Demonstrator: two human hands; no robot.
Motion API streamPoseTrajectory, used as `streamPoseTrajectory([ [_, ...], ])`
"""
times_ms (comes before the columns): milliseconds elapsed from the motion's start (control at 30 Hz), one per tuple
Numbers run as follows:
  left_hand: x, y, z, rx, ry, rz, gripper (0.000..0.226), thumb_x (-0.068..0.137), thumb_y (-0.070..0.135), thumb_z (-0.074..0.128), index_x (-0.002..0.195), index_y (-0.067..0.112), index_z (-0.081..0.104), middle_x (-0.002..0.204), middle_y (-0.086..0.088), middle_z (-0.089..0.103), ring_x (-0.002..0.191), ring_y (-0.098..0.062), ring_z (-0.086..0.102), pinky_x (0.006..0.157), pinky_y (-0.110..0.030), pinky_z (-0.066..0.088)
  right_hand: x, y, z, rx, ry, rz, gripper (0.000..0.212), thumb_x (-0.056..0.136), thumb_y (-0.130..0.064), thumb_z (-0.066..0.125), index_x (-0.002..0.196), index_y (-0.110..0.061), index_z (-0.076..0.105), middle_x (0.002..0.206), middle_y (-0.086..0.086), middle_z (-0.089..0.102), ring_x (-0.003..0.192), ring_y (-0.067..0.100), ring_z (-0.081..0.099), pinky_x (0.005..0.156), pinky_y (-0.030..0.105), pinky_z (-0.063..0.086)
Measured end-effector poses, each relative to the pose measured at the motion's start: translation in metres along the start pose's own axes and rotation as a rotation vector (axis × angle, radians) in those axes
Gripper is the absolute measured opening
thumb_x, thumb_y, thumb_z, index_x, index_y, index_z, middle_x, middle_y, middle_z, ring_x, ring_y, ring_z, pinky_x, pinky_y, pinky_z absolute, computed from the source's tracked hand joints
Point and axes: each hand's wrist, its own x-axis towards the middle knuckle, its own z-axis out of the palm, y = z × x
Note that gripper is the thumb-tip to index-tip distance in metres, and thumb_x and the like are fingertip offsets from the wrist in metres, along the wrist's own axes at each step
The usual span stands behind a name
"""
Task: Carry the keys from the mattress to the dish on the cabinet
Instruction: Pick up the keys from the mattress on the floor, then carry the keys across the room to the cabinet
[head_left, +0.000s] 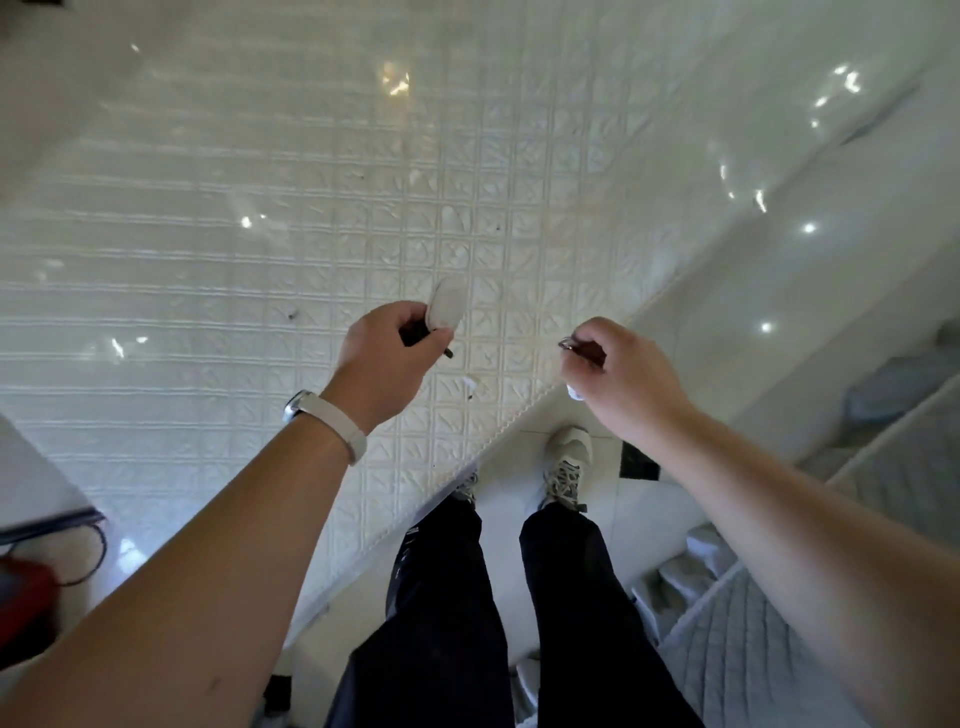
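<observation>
A white quilted, plastic-wrapped mattress (311, 218) fills the room beside glossy floor tiles (519, 499); the left hand (387, 358) grasps a pale oval fob (447, 307), the right hand (623, 374) pinches metal-ringed keys (579, 347).

Both hands hang over the mattress (260, 234), left hand (387, 358) left of right hand (618, 371); feet near, probably on floor right of it.

Bright, even daylight; specular glints on glossy plastic-wrapped mattress (260, 234); wide-angle edge bending; slight motion blur.
</observation>
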Motion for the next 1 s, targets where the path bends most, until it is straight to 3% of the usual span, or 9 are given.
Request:
streamPoseTrajectory([
  [167, -0.036, 0.071, -0.03, -0.106, -0.097, 0.124, 0.007, 0.088, 0.038, 0.064, 0.089, 0.034, 0.069, 0.081, 0.011, 0.077, 0.049, -0.009, 0.054, 0.041, -0.024, 0.044, -0.047, -0.054, -0.061, 0.055, 0.09, 0.077, 0.006, 0.085, -0.032, 0.054, 0.083, -0.028, 0.059, 0.062, -0.019, 0.067, 0.053, 0.001, 0.056, 0.047, 0.023, 0.039],
  [267, -0.051, 0.116, -0.038, -0.136, -0.159, 0.219, 0.01, 0.089, 0.035, 0.064, 0.094, 0.028, 0.069, 0.083, 0.001, 0.077, 0.038, -0.002, 0.041, 0.038, -0.015, 0.033, -0.078, -0.083, -0.103, 0.121, 0.186, 0.122, 0.008, 0.085, -0.034, 0.054, 0.081, -0.03, 0.058, 0.058, -0.014, 0.066, 0.05, -0.002, 0.056, 0.051, 0.025, 0.041],
  [367, -0.065, 0.161, -0.046, -0.131, -0.201, 0.31, 0.013, 0.089, 0.036, 0.064, 0.095, 0.026, 0.07, 0.083, -0.004, 0.077, 0.047, -0.005, 0.048, 0.044, -0.024, 0.041, -0.107, -0.104, -0.139, 0.155, 0.298, 0.135, 0.01, 0.084, -0.031, 0.055, 0.075, -0.026, 0.057, 0.057, -0.018, 0.064, 0.05, 0.003, 0.054, 0.052, 0.026, 0.038],
  [433, -0.076, 0.19, -0.049, -0.142, -0.221, 0.361, 0.013, 0.089, 0.036, 0.063, 0.093, 0.025, 0.069, 0.082, -0.006, 0.077, 0.059, -0.017, 0.057, 0.054, -0.036, 0.049, -0.127, -0.114, -0.159, 0.17, 0.356, 0.16, 0.012, 0.084, -0.03, 0.056, 0.074, -0.024, 0.057, 0.058, -0.015, 0.065, 0.052, 0.005, 0.054, 0.053, 0.025, 0.041],
  [600, -0.109, 0.261, -0.041, -0.247, -0.298, 0.478, 0.004, 0.082, 0.036, 0.065, 0.081, 0.034, 0.068, 0.071, 0.001, 0.074, 0.058, -0.01, 0.058, 0.053, -0.024, 0.047, -0.171, -0.117, -0.207, 0.228, 0.571, 0.227, 0.014, 0.082, -0.034, 0.056, 0.072, -0.024, 0.057, 0.064, -0.02, 0.063, 0.055, 0.0, 0.056, 0.047, 0.01, 0.039],
  [667, -0.122, 0.286, -0.031, -0.271, -0.354, 0.479, 0.006, 0.08, 0.035, 0.066, 0.084, 0.032, 0.069, 0.073, -0.003, 0.075, 0.069, -0.023, 0.068, 0.061, -0.033, 0.052, -0.188, -0.112, -0.225, 0.269, 0.651, 0.242, 0.013, 0.079, -0.034, 0.058, 0.07, -0.025, 0.057, 0.058, -0.018, 0.06, 0.05, 0.001, 0.052, 0.046, 0.013, 0.039],
  [767, -0.141, 0.32, -0.011, -0.29, -0.426, 0.484, 0.009, 0.079, 0.033, 0.066, 0.086, 0.028, 0.069, 0.078, -0.016, 0.075, 0.08, -0.039, 0.069, 0.07, -0.046, 0.055, -0.212, -0.099, -0.25, 0.315, 0.724, 0.248, 0.01, 0.079, -0.033, 0.06, 0.071, -0.026, 0.058, 0.057, -0.01, 0.058, 0.052, 0.006, 0.051, 0.053, 0.03, 0.048],
  [900, -0.172, 0.367, 0.026, -0.33, -0.51, 0.453, 0.017, 0.077, 0.03, 0.067, 0.09, 0.018, 0.07, 0.078, -0.014, 0.076, 0.077, -0.034, 0.072, 0.063, -0.033, 0.056, -0.244, -0.073, -0.284, 0.365, 0.758, 0.219, 0.008, 0.081, -0.035, 0.058, 0.076, -0.028, 0.059, 0.064, -0.003, 0.061, 0.056, 0.013, 0.056, 0.057, 0.038, 0.054],
  [1000, -0.195, 0.403, 0.06, -0.332, -0.567, 0.451, 0.015, 0.079, 0.024, 0.066, 0.089, 0.013, 0.069, 0.079, -0.014, 0.076, 0.075, -0.025, 0.074, 0.062, -0.031, 0.054, -0.268, -0.047, -0.309, 0.39, 0.837, 0.236, 0.01, 0.081, -0.035, 0.059, 0.073, -0.03, 0.058, 0.06, -0.008, 0.059, 0.051, 0.003, 0.052, 0.049, 0.026, 0.048],
])
